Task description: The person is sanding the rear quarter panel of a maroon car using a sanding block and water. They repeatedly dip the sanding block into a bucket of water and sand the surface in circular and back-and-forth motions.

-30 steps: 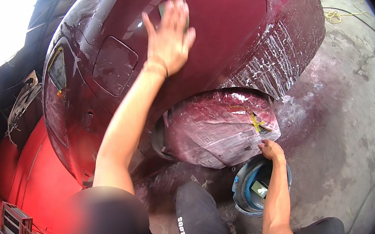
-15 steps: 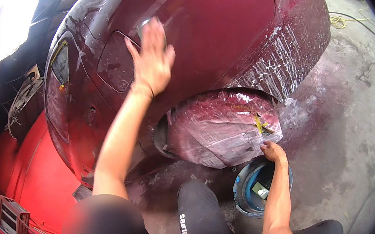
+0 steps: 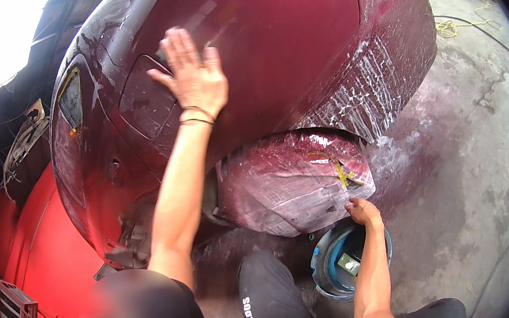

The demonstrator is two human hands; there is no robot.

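My left hand (image 3: 192, 81) lies stretched out on the dark red side of a car body (image 3: 280, 49), beside the square fuel flap (image 3: 147, 102). Under its fingers is a grey-green sanding pad (image 3: 161, 55), mostly covered by the hand. Below, wet paper (image 3: 290, 199) with yellow tape (image 3: 343, 175) covers the wheel in its arch. My right hand (image 3: 364, 212) is curled at the lower edge of this paper, above the bucket rim. Whether its fingertips pinch the paper is hidden. The blue-lined bucket (image 3: 319, 271) stands under my right forearm, holding a green and pale block (image 3: 348, 264).
White runny streaks (image 3: 360, 93) mark the car's rear corner. A red panel (image 3: 44, 239) and a slatted metal piece (image 3: 15, 305) are at the left. On the concrete floor (image 3: 473, 153) lie a yellow cord (image 3: 447, 28) and dark hoses. My knee (image 3: 268, 283) is near the bucket.
My left hand has slid a little leftward along the panel toward the fuel flap, with the pad under it. My right hand stays by the paper. The whole view has shifted slightly.
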